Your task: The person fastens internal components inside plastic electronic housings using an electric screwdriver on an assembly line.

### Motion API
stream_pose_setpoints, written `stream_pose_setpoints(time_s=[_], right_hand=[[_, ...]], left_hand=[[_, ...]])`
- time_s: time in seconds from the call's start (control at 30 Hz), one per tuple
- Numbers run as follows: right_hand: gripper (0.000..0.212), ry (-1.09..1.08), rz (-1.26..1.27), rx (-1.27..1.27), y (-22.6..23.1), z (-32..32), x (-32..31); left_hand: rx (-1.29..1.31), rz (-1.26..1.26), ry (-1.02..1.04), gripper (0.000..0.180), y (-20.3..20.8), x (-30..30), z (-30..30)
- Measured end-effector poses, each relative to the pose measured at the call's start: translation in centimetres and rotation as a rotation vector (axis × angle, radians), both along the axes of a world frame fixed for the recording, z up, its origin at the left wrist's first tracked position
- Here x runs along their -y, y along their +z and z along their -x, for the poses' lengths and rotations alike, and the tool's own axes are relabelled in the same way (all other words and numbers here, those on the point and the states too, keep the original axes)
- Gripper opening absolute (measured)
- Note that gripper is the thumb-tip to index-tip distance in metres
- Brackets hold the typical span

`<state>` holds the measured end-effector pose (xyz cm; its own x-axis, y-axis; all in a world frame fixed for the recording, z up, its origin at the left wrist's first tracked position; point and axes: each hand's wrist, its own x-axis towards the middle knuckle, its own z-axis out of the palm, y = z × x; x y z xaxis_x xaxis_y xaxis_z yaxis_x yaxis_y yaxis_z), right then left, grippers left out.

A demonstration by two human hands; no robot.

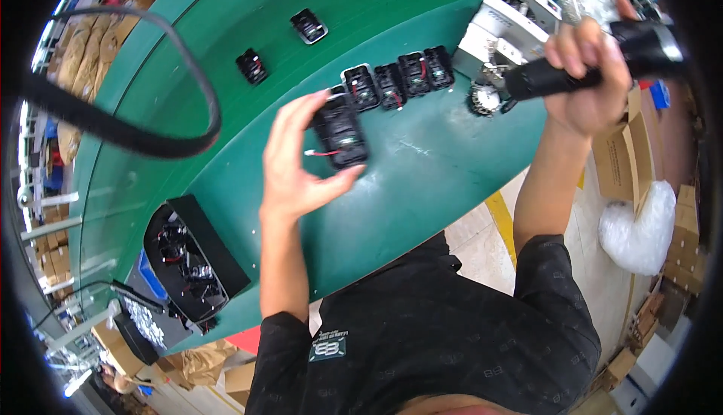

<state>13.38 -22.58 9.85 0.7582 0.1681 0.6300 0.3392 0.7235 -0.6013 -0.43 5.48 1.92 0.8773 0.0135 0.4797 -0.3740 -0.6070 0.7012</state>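
Note:
My left hand (290, 174) grips a black plastic housing (343, 132) by its two ends, thumb at the near end and fingers at the far end. A small circuit board and a red wire with a white plug show in its open side. At the right, my raised right hand (591, 87) is wrapped round a thick black electric screwdriver (542, 77), held almost level; its bit cannot be made out. Beyond the left hand, several similar housings (414, 74) stand in a row on the green worktable (422, 166).
Two more housings (309, 26) lie on the green conveyor belt (218, 31). A white machine (504, 19) stands at the back right. At the left is a black bin (215, 245) of wired parts. A dark curved tube (120, 125) crosses the upper left. Cartons (625, 159) stand at the right.

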Motion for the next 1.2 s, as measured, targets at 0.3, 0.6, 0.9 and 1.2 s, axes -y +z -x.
stream_pose_setpoints(time_s=[0.3, 0.6, 0.9, 1.2], right_hand=[[0.052, 0.036, -0.032, 0.298, -0.1, 6.6, -4.1], [0.049, -0.096, 0.065, 0.156, -2.1, 8.7, -6.5], [0.050, -0.180, 0.098, 0.074, -2.6, 8.8, -7.2], [0.050, -0.201, 0.132, 0.041, -3.1, 8.9, -7.7]], left_hand=[[0.001, 0.063, -0.272, 0.086, -0.7, 3.6, -1.3], [0.061, 0.073, -0.304, 0.087, -1.4, 4.0, -1.7], [0.066, 0.071, -0.294, 0.089, -1.4, 4.0, -1.7], [0.068, 0.084, -0.303, 0.091, -1.4, 3.9, -1.7]])
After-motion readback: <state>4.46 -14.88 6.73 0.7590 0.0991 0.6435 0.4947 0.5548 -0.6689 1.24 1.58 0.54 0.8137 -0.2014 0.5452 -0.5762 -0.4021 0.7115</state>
